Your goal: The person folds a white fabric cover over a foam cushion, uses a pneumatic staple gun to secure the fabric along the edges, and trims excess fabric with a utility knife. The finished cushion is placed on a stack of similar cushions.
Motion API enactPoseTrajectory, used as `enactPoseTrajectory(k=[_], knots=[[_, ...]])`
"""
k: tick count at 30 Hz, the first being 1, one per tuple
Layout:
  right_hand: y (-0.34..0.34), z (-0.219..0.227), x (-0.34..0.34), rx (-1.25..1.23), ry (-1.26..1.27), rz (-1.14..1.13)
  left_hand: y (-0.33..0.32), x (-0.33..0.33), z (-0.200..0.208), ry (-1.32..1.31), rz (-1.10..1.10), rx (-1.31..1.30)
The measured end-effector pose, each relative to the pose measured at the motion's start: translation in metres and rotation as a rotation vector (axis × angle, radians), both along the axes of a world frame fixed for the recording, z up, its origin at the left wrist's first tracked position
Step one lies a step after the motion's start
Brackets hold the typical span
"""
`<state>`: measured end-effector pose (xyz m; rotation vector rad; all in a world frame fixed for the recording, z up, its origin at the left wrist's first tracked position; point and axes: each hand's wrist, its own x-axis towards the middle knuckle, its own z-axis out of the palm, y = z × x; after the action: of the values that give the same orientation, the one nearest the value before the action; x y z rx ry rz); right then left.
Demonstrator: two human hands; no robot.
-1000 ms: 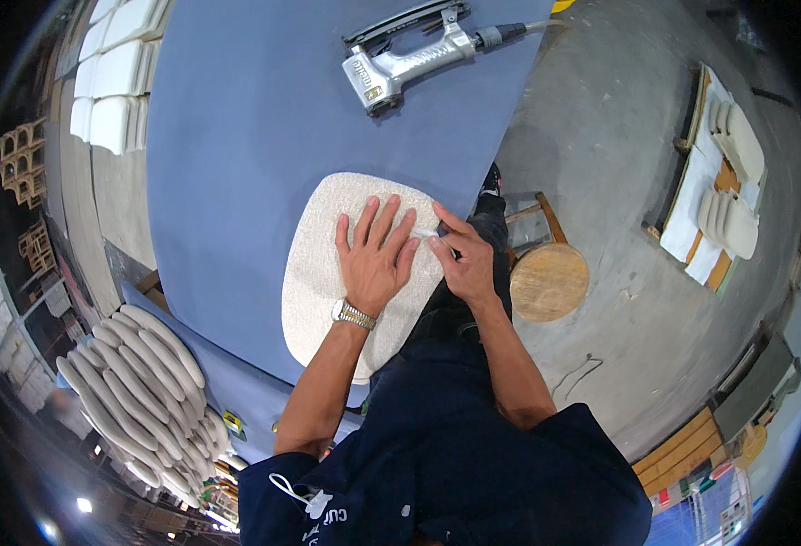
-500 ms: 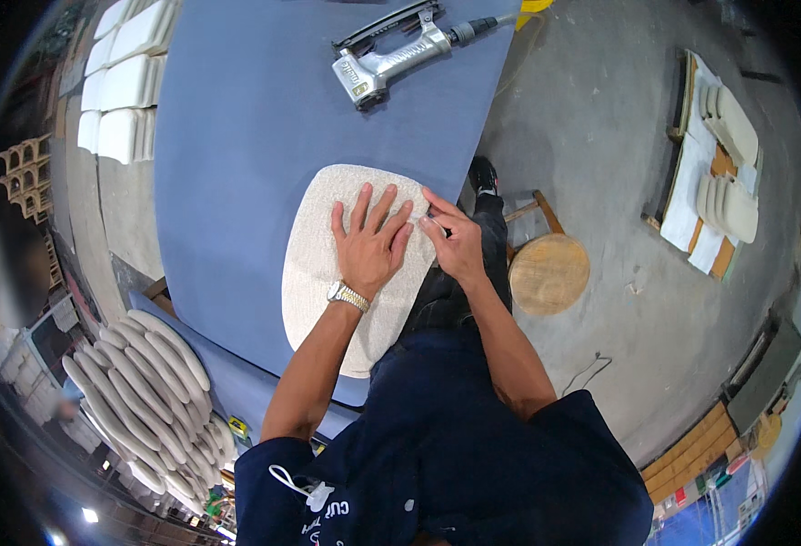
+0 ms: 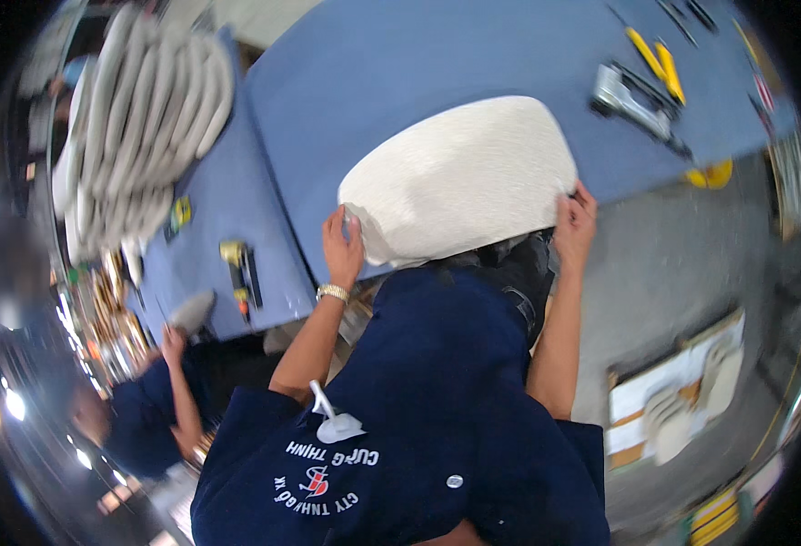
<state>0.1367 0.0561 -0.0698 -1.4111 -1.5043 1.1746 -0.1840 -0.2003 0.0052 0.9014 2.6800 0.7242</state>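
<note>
A cream fabric seat cushion [image 3: 459, 177] lies crosswise near the front edge of the blue-topped table, its upper face smooth. My left hand [image 3: 342, 246] grips its left end at the near corner, thumb on top. At the opposite end my right hand [image 3: 575, 223] pinches the near right corner. The undersides of both corners are hidden, as are some of my fingertips. Beyond my right hand, a silver staple gun [image 3: 632, 102] with a hose fitting rests on the table.
Yellow-handled tools [image 3: 664, 71] lie beside the staple gun. On the left table are a yellow-black power tool [image 3: 238, 273], a tape measure [image 3: 179, 217] and piled cushions [image 3: 146, 127]. A co-worker [image 3: 150, 409] holds a cushion at lower left. More cushions [image 3: 669, 423] sit low at right.
My left hand has left the cushion's flat top for its left end. The cushion now lies crosswise in view, with my right hand at the other end. The view has swung round.
</note>
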Motion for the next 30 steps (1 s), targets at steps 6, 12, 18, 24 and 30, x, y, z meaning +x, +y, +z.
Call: enactPoseTrajectory(k=[6,12,18,24,30], knots=[[0.006,0.007,0.01,0.058,-0.199,0.097,-0.008,0.002,-0.005,-0.619,0.413,0.001],[0.038,0.053,0.01,-0.134,0.012,-0.044,0.02,0.042,0.03,-1.025,0.55,0.703],[0.076,0.071,0.009,-0.283,0.16,-0.11,0.052,0.043,0.042,-1.201,0.523,0.64],[0.108,0.128,-0.011,0.118,0.043,0.093,0.015,0.062,0.017,-1.666,0.63,0.62],[0.105,0.142,-0.033,0.306,-0.202,-0.047,-0.001,0.077,0.051,-1.147,0.352,-0.131]])
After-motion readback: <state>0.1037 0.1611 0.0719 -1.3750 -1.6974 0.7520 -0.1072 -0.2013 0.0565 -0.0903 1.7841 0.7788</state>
